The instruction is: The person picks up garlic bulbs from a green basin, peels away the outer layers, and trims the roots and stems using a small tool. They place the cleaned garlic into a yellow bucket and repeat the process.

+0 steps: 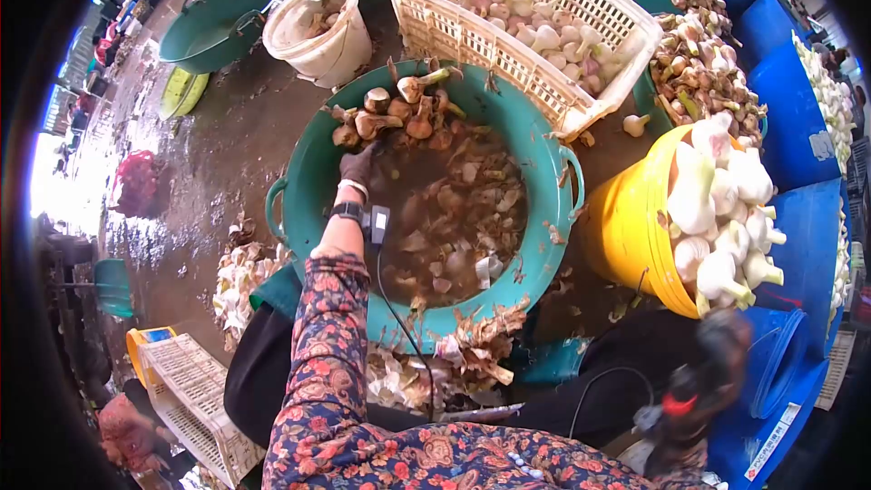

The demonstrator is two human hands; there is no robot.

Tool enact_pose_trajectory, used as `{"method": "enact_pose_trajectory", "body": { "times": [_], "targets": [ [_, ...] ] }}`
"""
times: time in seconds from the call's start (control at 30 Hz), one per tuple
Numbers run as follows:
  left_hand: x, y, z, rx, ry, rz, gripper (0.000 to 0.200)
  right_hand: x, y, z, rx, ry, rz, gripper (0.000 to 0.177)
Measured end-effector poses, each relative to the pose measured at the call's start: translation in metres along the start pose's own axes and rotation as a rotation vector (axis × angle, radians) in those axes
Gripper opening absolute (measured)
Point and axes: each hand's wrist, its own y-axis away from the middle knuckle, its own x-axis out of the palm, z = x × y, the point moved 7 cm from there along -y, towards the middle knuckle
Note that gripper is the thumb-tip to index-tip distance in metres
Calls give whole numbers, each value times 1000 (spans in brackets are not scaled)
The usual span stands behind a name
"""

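Observation:
My left hand (357, 169), in a dark glove, reaches into the green tub (313, 150) beside brown, unpeeled garlic bulbs (419, 118) heaped at its far side. Its fingers are partly hidden, so what they hold cannot be made out. Murky water with loose skins (454, 209) fills the rest of the tub. My right hand (723, 336) is blurred at the lower right, just below a yellow bucket (626, 218) piled with white garlic (717, 218). Whether it holds anything is unclear.
A cream crate (508, 59) of garlic stands behind the tub, with a white bucket (318, 45) and an empty green basin (213, 32) to its left. Blue bins (794, 254) line the right. A tipped crate (195, 390) lies lower left. Garlic heads (245, 281) lie on the wet floor.

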Motion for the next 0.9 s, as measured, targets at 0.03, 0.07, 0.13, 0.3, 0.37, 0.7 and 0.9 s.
{"method": "enact_pose_trajectory", "body": {
  "times": [0.03, 0.07, 0.13, 0.3, 0.37, 0.7, 0.9],
  "targets": [
    [14, -39, 17, -36, 86, 83, 67, 20, 1, 8, 3, -146, 113, 48],
    [28, -55, 24, 162, 180, 125, 55, 45, -1, 14, 63, -244, 161, 43],
    [27, -34, 23, 343, 257, 164, 43, 101, 9, 21, 277, -522, 261, 34],
    [38, 153, -2, 24, 215, 629, 40, 233, 64, 7, 779, -1216, 309, 20],
    [43, 219, -8, 215, 107, 805, 44, 264, 61, 4, 794, -1173, 350, 24],
    [21, 383, -82, 1000, -413, 503, 49, 241, 53, 8, 712, -814, 395, 42],
    [18, 379, -58, 434, 47, 799, 44, 248, 61, 14, 721, -1273, 534, 28]
  ]
}}
